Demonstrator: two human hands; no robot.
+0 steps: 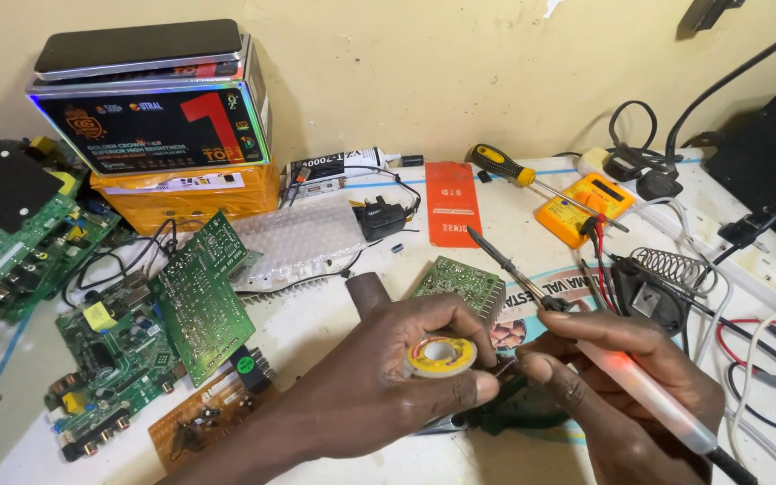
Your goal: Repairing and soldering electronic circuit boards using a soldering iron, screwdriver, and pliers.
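At the table's near edge, the left hand (388,377) grips a solder spool (440,356), the right hand (626,382) grips a soldering iron (586,346), its tip raised off the small board (460,283), no joint being touched yet.

Left hand (406,377) pinches a solder reel (440,356). Right hand (621,377) holds a soldering iron (586,355), tip up-left over a small green board (458,283). More circuit boards (199,292) lie left on the desk (316,328); yellow multimeter (584,208) behind.

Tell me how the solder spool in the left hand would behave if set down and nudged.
The solder spool is round with flat flanges, so on edge it would probably roll; laid flat it likely stays. It looks small, though wound metal may feel heavy for its size.
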